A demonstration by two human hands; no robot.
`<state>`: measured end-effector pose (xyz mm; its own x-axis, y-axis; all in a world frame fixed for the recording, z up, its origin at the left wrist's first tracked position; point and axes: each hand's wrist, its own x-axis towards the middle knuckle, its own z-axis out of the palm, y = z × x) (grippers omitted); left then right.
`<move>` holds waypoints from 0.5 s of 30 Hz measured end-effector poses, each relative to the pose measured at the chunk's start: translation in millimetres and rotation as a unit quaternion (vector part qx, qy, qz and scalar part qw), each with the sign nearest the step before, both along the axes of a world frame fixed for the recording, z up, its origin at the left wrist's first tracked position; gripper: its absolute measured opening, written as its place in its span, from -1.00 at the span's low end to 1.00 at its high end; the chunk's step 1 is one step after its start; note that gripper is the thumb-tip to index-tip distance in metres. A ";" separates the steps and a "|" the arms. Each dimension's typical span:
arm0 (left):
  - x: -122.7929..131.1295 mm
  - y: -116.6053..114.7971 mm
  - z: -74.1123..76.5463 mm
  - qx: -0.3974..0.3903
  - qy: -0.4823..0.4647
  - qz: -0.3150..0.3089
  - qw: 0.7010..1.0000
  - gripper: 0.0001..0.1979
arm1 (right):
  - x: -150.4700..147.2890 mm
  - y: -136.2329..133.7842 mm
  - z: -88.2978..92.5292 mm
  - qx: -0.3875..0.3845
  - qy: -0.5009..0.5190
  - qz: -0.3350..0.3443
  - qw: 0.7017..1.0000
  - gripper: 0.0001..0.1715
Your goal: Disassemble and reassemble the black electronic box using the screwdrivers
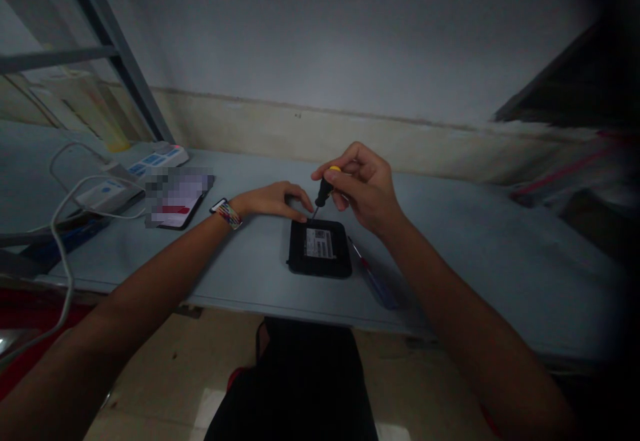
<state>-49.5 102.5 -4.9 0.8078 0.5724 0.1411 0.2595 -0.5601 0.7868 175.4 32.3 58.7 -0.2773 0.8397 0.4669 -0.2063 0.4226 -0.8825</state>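
Note:
A flat black electronic box (pixel 320 266) with rounded corners lies on the table, a white printed label (pixel 319 243) facing up. In my right hand (pixel 367 184) is a short screwdriver (pixel 324 191) with a black and yellow handle, gripped between thumb and fingers. Its shaft points down at the box's far left corner; the exact contact of the tip is too small to make out. My left hand (pixel 273 201) rests on the table by that same corner, thumb and forefinger apart, the thumb touching the box's edge. A second screwdriver (pixel 373 274) lies right of the box.
To the left, a phone (pixel 180 201) lies beside a white power strip (pixel 135 174) with white cables (pixel 63 241). A metal frame post (pixel 125 61) rises at the back left. Behind the table (pixel 250 268) stands a wall (pixel 320 54); its front edge runs close to my legs.

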 end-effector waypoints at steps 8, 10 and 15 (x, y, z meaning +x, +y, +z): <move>-0.3 -1.1 2.8 0.005 0.010 0.001 1.000 -0.65 | 0.9 -1.1 -1.7 0.001 0.000 0.015 1.000 -0.61; -0.1 -1.4 3.3 0.007 0.007 -0.005 1.000 -0.65 | 0.0 -1.5 -2.2 0.015 -0.008 -0.009 1.000 -0.62; 0.3 -1.3 3.0 0.002 0.003 -0.008 1.000 -0.65 | -4.6 -2.7 -2.1 0.010 -0.004 -0.029 1.000 -0.49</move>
